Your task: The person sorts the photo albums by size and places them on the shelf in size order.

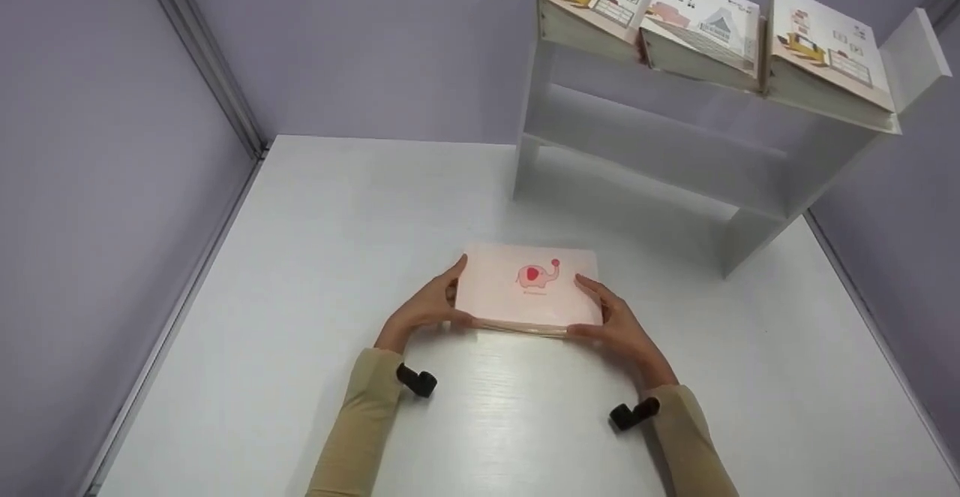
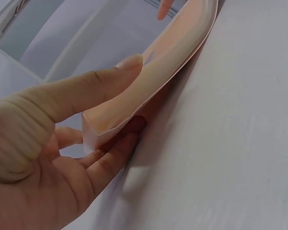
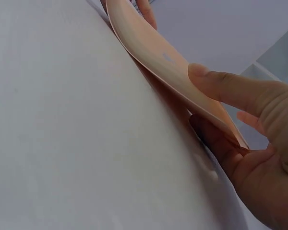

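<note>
A thin pink book [image 1: 495,279] with a pink elephant printed on its cover lies face up between both hands, low over the white table. My left hand [image 1: 431,303] grips its left end; in the left wrist view the thumb is on the near page edge and the fingers [image 2: 108,167] curl beneath the book. At the other end, my right hand [image 1: 619,326] holds the right side, with its thumb [image 3: 225,86] on the near edge and fingers underneath. Seen from the wrists, the cream page edge [image 2: 168,52] bows in a curve, and a gap shows under the book.
A white two-level shelf [image 1: 660,125] stands at the back right. Along its top lean three thick illustrated books [image 1: 701,20], with a white end panel [image 1: 915,58] at their right. The white table [image 1: 315,242] meets pale purple walls at the back and sides.
</note>
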Available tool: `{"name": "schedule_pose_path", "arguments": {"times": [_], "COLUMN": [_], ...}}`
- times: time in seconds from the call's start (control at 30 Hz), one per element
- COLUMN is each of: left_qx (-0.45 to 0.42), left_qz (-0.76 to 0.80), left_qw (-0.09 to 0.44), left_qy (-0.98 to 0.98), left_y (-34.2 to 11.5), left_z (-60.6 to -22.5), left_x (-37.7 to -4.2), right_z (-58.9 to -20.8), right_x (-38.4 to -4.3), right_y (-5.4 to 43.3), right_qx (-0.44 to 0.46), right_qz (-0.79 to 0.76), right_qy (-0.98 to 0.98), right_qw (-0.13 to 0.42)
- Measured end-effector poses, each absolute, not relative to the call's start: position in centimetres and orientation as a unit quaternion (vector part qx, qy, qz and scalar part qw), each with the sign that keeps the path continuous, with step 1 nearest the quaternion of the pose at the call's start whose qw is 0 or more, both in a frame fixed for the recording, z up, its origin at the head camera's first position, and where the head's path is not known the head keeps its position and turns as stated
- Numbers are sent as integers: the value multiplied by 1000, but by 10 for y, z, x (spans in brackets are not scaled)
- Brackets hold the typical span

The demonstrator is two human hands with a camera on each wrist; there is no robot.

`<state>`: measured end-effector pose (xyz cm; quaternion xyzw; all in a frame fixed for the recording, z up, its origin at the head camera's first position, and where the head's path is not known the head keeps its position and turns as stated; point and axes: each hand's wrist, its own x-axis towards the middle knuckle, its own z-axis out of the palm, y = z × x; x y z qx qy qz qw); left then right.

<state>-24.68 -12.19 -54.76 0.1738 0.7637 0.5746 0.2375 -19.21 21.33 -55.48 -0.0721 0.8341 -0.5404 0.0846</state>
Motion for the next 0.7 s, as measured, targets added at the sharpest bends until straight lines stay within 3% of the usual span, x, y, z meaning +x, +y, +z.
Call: {"name": "schedule_pose_path", "arguments": {"times": [0.3, 0.7], "left_qx": [183, 165], "left_qz": [566, 556], "left_qw": [228, 213], "left_qy": [771, 786], "left_y": [-121, -116], "left_z": [-548, -543], "left_x": [-249, -245], "right_z": [-555, -555], "right_x": [-192, -190], "right_y": [214, 215], "right_qx": [-46, -35], "right_qz": [-510, -509], "right_qy": [851, 852], "right_qw": [114, 114]}}
